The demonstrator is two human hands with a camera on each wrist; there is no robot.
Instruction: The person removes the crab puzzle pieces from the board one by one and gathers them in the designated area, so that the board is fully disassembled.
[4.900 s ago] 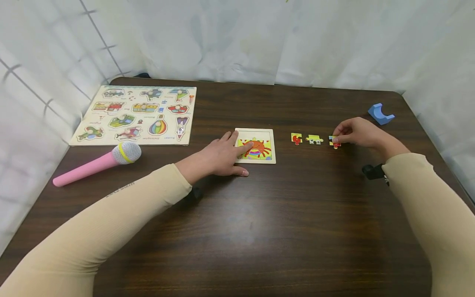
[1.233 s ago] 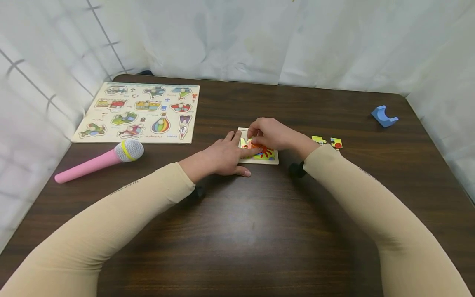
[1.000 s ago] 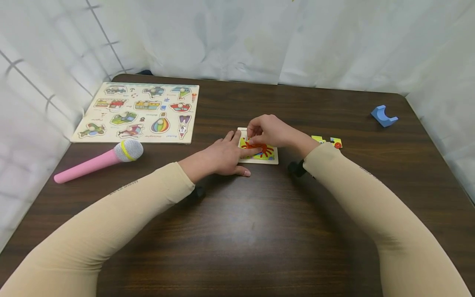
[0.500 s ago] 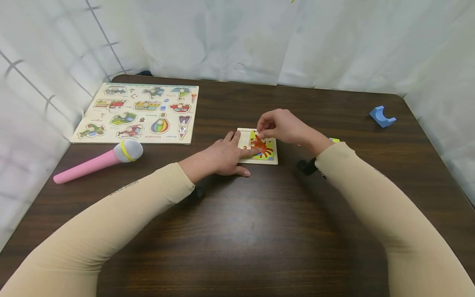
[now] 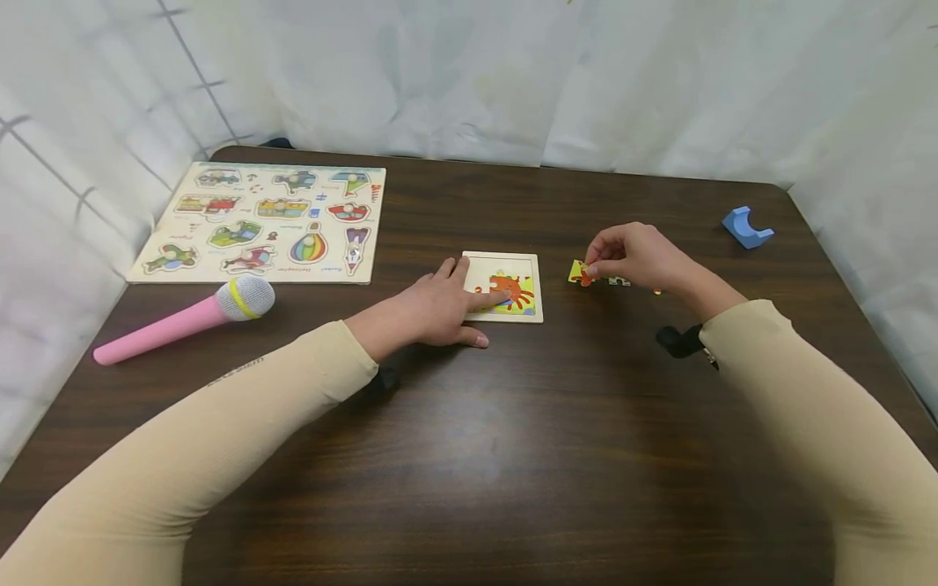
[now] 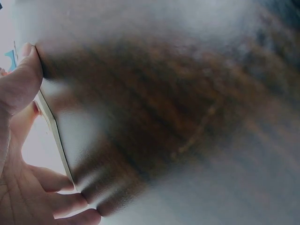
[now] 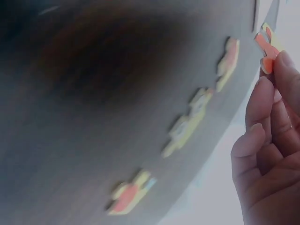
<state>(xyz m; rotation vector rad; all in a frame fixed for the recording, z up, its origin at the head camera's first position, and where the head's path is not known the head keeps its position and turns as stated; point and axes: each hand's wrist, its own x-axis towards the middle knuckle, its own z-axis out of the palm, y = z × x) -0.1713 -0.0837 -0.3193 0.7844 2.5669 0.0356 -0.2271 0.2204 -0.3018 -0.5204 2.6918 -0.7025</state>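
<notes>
A small wooden puzzle tray (image 5: 538,313) lies mid-table, holding part of an orange crab picture; bare wood shows along its left and upper areas. My left hand (image 5: 440,309) rests flat across the tray's left edge, fingers spread, index fingertip on the crab. To the right of the tray, my right hand (image 5: 637,256) pinches a yellow-and-orange jigsaw piece (image 5: 576,271) between thumb and fingers, also seen as the held jigsaw piece (image 7: 268,49) in the right wrist view. Three loose jigsaw pieces (image 7: 187,123) lie in a row on the table below that hand.
A large vehicle peg puzzle board (image 5: 256,224) lies at the back left, with a pink toy microphone (image 5: 183,319) in front of it. A blue curved block (image 5: 747,227) sits at the back right. White curtains (image 5: 469,81) surround the dark table (image 5: 469,456).
My right hand lifted a jigsaw piece from the tray, baring wood there, and carried it right toward the loose pieces. My left hand has stayed on the tray.
</notes>
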